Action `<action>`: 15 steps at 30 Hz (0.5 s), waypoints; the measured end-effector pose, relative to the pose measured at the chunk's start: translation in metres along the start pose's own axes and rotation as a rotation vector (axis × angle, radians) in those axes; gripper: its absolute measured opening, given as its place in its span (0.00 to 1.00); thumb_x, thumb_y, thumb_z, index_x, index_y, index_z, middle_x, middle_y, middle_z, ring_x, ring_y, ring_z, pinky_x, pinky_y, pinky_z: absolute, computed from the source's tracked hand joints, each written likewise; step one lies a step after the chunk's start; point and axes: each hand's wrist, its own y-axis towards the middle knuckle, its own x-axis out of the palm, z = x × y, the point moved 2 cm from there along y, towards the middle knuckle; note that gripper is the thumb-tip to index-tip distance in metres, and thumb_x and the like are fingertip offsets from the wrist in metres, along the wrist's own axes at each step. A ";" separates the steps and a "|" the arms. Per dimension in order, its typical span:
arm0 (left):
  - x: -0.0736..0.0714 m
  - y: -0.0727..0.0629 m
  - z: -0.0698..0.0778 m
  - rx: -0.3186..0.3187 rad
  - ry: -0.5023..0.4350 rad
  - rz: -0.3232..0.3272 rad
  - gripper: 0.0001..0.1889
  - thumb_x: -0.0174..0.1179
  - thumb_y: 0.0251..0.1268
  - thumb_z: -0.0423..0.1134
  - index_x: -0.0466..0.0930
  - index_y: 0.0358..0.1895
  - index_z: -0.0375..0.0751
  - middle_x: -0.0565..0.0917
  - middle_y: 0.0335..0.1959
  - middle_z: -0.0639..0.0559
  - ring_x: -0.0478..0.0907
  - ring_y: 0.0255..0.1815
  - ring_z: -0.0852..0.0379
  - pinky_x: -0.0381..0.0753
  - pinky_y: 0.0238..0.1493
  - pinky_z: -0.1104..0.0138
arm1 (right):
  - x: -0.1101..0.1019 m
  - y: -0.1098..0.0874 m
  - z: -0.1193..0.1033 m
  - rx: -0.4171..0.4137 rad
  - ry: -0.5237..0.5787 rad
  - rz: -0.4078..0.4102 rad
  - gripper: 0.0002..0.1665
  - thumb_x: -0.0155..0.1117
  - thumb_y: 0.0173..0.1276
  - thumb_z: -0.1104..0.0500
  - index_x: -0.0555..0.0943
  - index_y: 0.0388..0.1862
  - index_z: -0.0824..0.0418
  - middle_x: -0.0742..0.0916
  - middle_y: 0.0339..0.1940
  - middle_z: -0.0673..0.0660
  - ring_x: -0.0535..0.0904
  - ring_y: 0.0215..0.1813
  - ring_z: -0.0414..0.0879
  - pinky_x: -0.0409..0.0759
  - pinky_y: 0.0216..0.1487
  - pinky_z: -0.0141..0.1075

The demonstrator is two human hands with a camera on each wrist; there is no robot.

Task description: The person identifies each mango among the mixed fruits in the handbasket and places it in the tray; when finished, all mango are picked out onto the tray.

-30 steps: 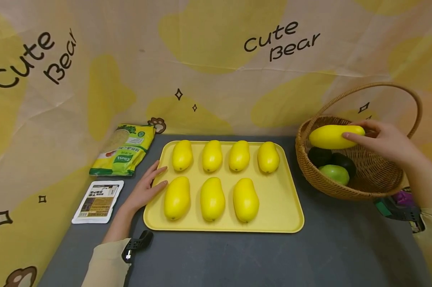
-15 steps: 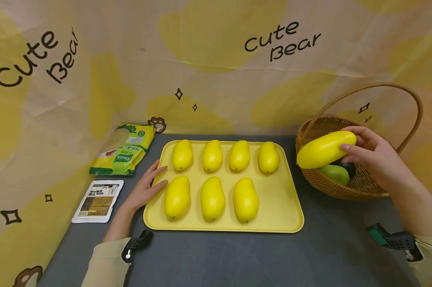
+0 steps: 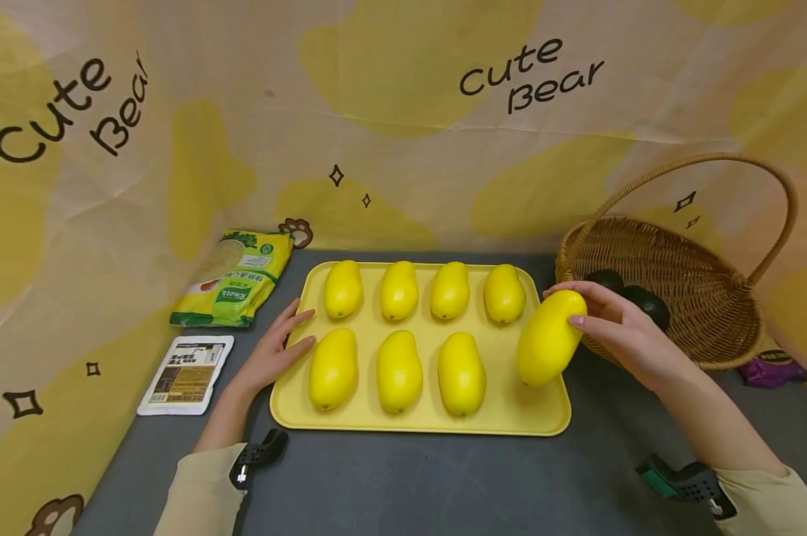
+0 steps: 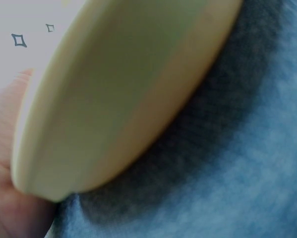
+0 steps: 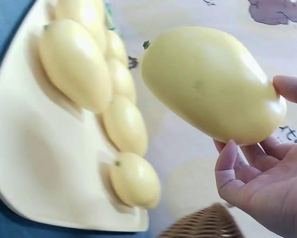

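My right hand [image 3: 618, 331] grips a yellow mango [image 3: 549, 339] by its upper end, over the right part of the yellow tray [image 3: 511, 417]. In the right wrist view the mango [image 5: 207, 84] is held between thumb and fingers, off the tray [image 5: 44, 163]. Two rows of mangoes lie on the tray, among them a front-row mango [image 3: 461, 374] and a back-row mango [image 3: 504, 293]. At the tray's left edge my left hand [image 3: 276, 353] rests with its fingers extended over the rim. The left wrist view is blurred and shows the tray's edge [image 4: 113, 94] against the hand [image 4: 9, 163].
A wicker basket [image 3: 718, 290] with a tall handle stands at right, holding dark avocados [image 3: 647, 304]. Beside it lies a purple packet [image 3: 773, 368]. On the left are a yellow-green food bag [image 3: 232, 279] and a white flat packet [image 3: 185, 376]. A patterned cloth hangs behind the table.
My right hand has carried the mango from above the basket leftward and down to the tray's right side, turning it more upright. The left hand has stayed in place.
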 end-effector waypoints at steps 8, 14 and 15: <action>0.000 0.000 0.001 -0.003 0.001 0.003 0.29 0.57 0.72 0.44 0.63 0.72 0.38 0.43 0.79 0.41 0.41 0.77 0.36 0.45 0.69 0.37 | 0.017 0.002 0.032 0.078 -0.007 -0.094 0.24 0.44 0.79 0.65 0.61 0.71 0.64 0.73 0.61 0.58 0.77 0.48 0.45 0.79 0.43 0.37; 0.000 0.000 0.000 0.002 0.005 0.006 0.29 0.57 0.72 0.43 0.63 0.72 0.37 0.44 0.79 0.41 0.40 0.77 0.36 0.45 0.69 0.36 | 0.022 0.004 0.060 0.180 -0.055 -0.110 0.25 0.47 0.79 0.59 0.62 0.71 0.60 0.68 0.66 0.63 0.74 0.50 0.45 0.76 0.41 0.39; 0.000 0.000 0.000 0.003 0.006 0.005 0.29 0.57 0.72 0.43 0.64 0.72 0.37 0.44 0.79 0.41 0.41 0.77 0.36 0.45 0.69 0.37 | 0.023 0.004 0.064 0.194 -0.062 -0.108 0.24 0.47 0.79 0.58 0.63 0.71 0.60 0.68 0.66 0.62 0.73 0.50 0.45 0.75 0.40 0.40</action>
